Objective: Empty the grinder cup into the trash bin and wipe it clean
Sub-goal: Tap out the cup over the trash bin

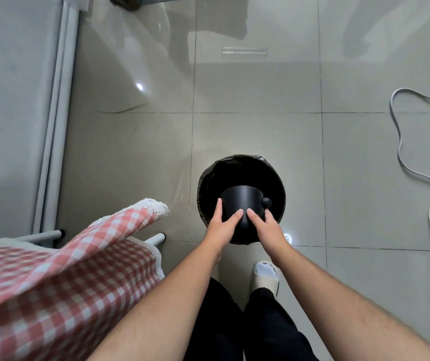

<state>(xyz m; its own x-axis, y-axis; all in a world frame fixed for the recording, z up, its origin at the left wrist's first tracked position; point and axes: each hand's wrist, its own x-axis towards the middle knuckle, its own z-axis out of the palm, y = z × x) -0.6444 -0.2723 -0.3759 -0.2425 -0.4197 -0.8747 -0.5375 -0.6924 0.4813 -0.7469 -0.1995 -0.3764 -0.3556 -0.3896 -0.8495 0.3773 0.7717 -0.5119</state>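
Observation:
A black grinder cup with a small round knob on its right side is held over the round trash bin, which is lined with a black bag and stands on the tiled floor. The cup is tipped with its mouth facing away from me, toward the bin's inside. My left hand grips the cup's left side and bottom. My right hand grips its right side just below the knob. What is inside the cup is hidden.
A table with a red-and-white checked cloth sits at lower left, its white legs beside the bin. A white cable loops on the floor at right. My feet in pale slippers stand just before the bin.

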